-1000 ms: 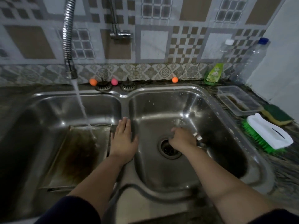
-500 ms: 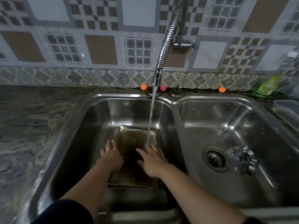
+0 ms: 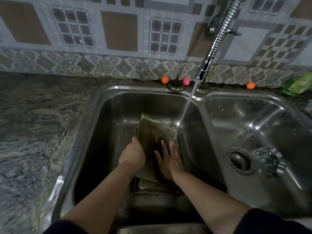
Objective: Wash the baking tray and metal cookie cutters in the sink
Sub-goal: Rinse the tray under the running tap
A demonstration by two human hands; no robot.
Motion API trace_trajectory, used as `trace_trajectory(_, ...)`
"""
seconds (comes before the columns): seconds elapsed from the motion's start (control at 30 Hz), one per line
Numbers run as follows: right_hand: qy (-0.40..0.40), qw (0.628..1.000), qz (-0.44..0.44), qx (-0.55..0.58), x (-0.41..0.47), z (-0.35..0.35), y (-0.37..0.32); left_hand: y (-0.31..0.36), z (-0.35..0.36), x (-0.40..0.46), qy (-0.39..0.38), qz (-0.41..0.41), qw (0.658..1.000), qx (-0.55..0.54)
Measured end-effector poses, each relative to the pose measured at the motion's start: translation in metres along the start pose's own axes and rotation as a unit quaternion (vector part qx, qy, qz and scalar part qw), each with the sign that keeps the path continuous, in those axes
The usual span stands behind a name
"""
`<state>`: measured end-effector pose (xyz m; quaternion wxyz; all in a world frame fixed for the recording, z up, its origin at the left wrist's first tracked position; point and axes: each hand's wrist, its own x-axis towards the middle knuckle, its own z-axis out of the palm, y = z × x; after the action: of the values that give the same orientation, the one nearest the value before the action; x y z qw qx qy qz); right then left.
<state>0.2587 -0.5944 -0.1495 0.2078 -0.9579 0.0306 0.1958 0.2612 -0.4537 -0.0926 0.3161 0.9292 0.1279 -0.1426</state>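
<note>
Here the stone desk [image 3: 33, 125] on the far left carries nothing that bears on the job; the work sits in the left basin of the double sink [image 3: 104, 93]. The baking tray [image 3: 155, 132] is propped in that basin, its far end raised toward the back wall and its near end low, probably so the running water sheets down the stained face and drains off rather than pooling. The left hand [image 3: 132, 153] is curled closed around the tray's left edge, wrist bent down into the basin, which looks like a steadying hold that keeps the tilt. Just beside it, the right hand [image 3: 169, 157] lies flat and open on the tray's face, fingers spread and pointing away, gripping nothing; that pose suits rubbing the grime with the palm. Both forearms reach forward and down from dark sleeves. The water stream [image 3: 185, 112] from the flexible faucet [image 3: 219, 34] lands at the tray's far right corner. In the right basin, a cluster of metal cookie cutters [image 3: 268, 160] rests beside the drain [image 3: 239, 160], set apart, seemingly waiting their turn.
</note>
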Motion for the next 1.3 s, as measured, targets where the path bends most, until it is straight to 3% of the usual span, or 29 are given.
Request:
trace_trajectory(0.13,0.017,0.999,0.0,0.044,0.008,-0.006,-0.006,0.0,0.0,-0.005,0.062,0.021,0.994,-0.086)
trace_trajectory(0.3,0.043,0.999,0.011,0.001,0.036,-0.049,-0.009,-0.003,0.005,-0.016,0.01,0.001,0.972,-0.236)
trace_trajectory(0.4,0.04,0.996,-0.048,-0.07,0.04,-0.07,-0.014,0.003,0.005,-0.02,-0.003,-0.046,0.946,-0.322)
trace_trajectory(0.5,0.015,0.995,-0.079,-0.063,0.021,-0.093,-0.019,0.004,0.004,-0.02,-0.058,-0.087,0.92,-0.377)
trace_trajectory(0.6,0.088,0.982,-0.074,-0.148,-0.002,-0.122,-0.013,0.005,0.003,-0.02,-0.117,-0.116,0.89,-0.424)
trace_trajectory(0.7,0.115,0.991,-0.018,-0.07,-0.02,-0.141,0.007,0.014,0.002,-0.027,-0.147,-0.114,0.885,-0.427)
trace_trajectory(0.77,0.111,0.993,0.02,0.035,-0.03,-0.151,0.018,0.022,0.006,-0.032,-0.133,-0.111,0.879,-0.444)
trace_trajectory(0.87,0.135,0.979,0.006,0.155,-0.04,-0.16,0.028,0.036,0.012,-0.042,-0.103,-0.103,0.853,-0.501)
trace_trajectory(1.03,0.141,0.983,-0.04,0.11,-0.044,-0.154,0.026,0.057,0.015,-0.046,-0.014,-0.062,0.813,-0.579)
trace_trajectory(1.17,0.079,0.987,-0.067,0.125,-0.041,-0.153,0.014,0.06,0.009,-0.04,0.064,0.012,0.832,-0.551)
trace_trajectory(1.3,0.029,0.965,-0.125,0.229,-0.044,-0.159,-0.01,0.061,0.002,-0.048,0.146,0.086,0.85,-0.5)
